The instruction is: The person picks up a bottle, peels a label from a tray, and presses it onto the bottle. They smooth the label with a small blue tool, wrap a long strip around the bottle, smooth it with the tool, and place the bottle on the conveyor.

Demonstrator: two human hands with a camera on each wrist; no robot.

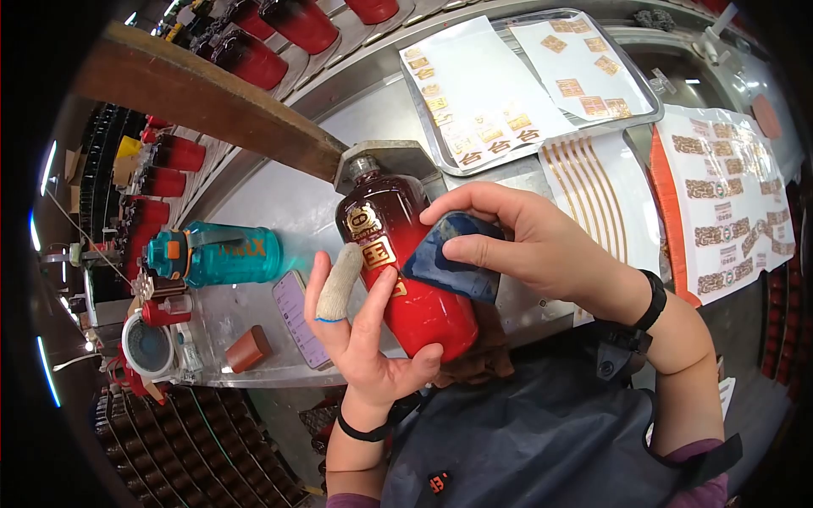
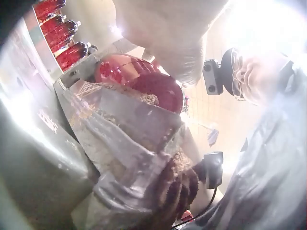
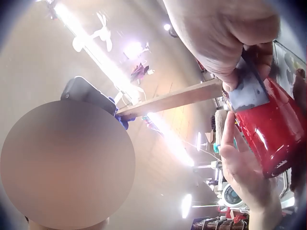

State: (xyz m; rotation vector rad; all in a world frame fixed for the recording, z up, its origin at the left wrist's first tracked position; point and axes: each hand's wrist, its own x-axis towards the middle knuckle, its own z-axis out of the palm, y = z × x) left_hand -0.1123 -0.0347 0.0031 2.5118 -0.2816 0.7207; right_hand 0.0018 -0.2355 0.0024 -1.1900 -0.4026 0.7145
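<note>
From my remote seat I see in the head view a red-and-black bottle (image 1: 432, 320) in front of the person, its neck pointing away toward a metal plate (image 1: 415, 157) at the end of a wooden beam (image 1: 212, 100) and its base toward the apron (image 1: 517, 432). The hands are near each other, both at the bottle. The right hand (image 1: 529, 235) pinches a dark blue flat piece (image 1: 430, 256) between thumb and fingers, and in my right wrist view that piece lies against the bottle's red side. The left hand (image 1: 373, 343) has its fingers fairly straight along the bottle's other side, thumb near the base, and one finger wears a beige finger sleeve (image 1: 340, 284). Gold emblems mark the bottle's face beside those fingers. On the table (image 1: 233, 309) to the person's left I make out a teal drinking bottle (image 1: 237, 256), a phone (image 1: 298, 317) and a small brown object (image 1: 248, 349). Ahead and to the right, a metal tray (image 1: 657, 110) carries white sheets with gold decals, and a striped sheet (image 1: 593, 190) lies just beside it. My left wrist view is too washed out to tell the fingers' contact.
</note>
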